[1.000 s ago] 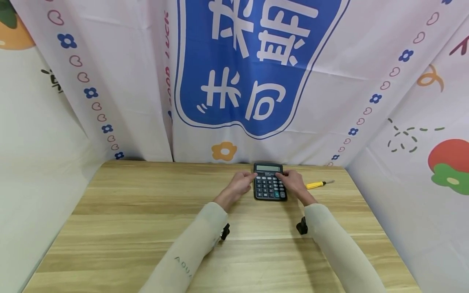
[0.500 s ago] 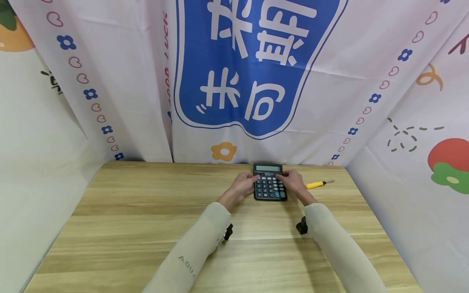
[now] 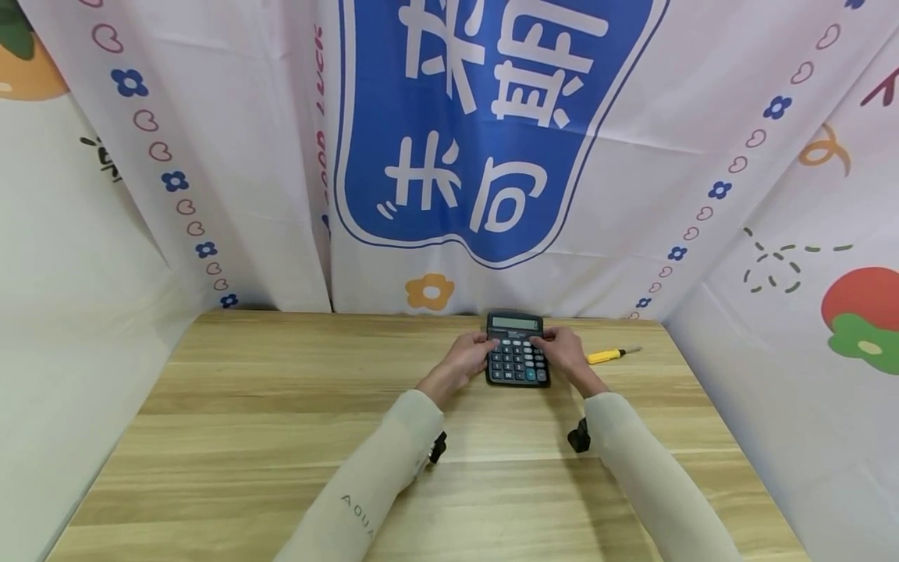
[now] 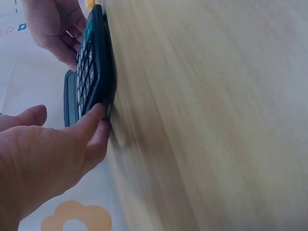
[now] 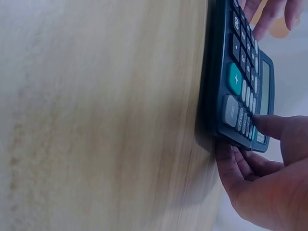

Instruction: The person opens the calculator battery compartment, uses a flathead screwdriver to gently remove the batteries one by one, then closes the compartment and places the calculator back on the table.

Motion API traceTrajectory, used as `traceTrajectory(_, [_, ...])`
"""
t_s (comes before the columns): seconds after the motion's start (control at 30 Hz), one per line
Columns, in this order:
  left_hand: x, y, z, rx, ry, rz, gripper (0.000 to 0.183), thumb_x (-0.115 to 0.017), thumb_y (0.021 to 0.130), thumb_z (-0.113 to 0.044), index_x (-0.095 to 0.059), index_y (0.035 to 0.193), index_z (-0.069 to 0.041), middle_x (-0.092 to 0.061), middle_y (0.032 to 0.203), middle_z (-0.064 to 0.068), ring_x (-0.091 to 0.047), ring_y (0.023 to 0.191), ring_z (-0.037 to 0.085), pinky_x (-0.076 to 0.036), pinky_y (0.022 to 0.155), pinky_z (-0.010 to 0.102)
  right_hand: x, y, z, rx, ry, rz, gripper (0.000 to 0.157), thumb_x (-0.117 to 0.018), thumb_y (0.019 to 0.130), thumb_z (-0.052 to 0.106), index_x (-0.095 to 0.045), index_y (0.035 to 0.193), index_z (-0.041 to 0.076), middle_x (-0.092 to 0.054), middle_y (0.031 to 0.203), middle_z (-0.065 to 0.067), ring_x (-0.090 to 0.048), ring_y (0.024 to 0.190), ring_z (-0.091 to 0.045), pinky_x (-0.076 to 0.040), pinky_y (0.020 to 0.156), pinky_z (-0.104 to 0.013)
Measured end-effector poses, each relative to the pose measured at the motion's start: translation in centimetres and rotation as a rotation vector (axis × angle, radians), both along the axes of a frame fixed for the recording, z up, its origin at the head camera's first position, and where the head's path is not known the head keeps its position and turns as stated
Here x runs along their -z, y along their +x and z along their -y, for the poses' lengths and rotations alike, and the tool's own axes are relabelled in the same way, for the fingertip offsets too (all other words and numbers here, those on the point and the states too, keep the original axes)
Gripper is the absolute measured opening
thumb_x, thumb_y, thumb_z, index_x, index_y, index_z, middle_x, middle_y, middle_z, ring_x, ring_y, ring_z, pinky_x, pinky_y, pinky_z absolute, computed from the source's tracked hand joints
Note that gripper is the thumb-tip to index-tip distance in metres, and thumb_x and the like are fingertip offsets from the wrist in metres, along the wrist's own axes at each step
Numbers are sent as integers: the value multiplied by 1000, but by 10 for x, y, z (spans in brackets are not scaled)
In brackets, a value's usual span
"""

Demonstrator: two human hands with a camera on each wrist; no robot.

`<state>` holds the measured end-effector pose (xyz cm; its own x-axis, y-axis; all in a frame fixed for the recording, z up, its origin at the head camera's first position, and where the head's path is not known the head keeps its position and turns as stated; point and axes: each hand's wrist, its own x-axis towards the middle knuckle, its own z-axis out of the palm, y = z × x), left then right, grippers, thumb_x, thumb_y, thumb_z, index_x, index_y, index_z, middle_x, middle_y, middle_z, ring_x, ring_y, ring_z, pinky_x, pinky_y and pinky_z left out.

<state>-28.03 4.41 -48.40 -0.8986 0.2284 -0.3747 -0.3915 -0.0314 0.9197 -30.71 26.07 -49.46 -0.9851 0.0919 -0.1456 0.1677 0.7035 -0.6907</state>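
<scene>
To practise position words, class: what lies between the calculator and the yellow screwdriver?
The right hand, gripping the calculator by its edge, lies between it and the yellow screwdriver. The head view shows this.

Black calculator [image 3: 517, 362] — yellow screwdriver handle [image 3: 603, 356] — wood-grained tabletop [image 3: 281, 421].

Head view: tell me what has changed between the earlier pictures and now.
The left hand has shifted slightly right and now reaches farther over the left side of the calculator. Nothing was plainly taken hold of or let go. The right hand stays at the calculator's right side; the calculator and yellow screwdriver lie where they did.
</scene>
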Motion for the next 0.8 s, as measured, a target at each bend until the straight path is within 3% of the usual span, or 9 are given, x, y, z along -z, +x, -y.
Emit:
traceTrajectory(0.17, [-2, 2, 3, 15, -1, -38, 59, -57, 111, -16, -35, 161, 4, -57, 151, 22, -61, 135, 30, -50, 113, 40, -2, 1, 2, 12, 3, -20, 43, -67, 106, 27, -67, 131, -8, -71, 124, -26, -67, 111, -32, -58, 94, -44])
traceTrajectory(0.4, [-4, 4, 9, 15, -43, -64, 50, -59, 109, -10, -47, 156, 4, -67, 138, 19, -68, 123, 26, -55, 106, 37, -3, 2, 7, 21, -6, -3, 49, -65, 107, 31, -64, 137, -8, -68, 129, -26, -66, 117, -35, -57, 98, -47])
traceTrajectory(0.8, [-9, 4, 20, -37, -186, -82, 49, -63, 105, -1, -55, 153, -5, -62, 147, 17, -67, 123, 23, -56, 104, 34, -9, 5, 21, 53, -23, 16, 49, -67, 106, 34, -67, 133, -6, -69, 129, -24, -65, 115, -32, -56, 99, -46])
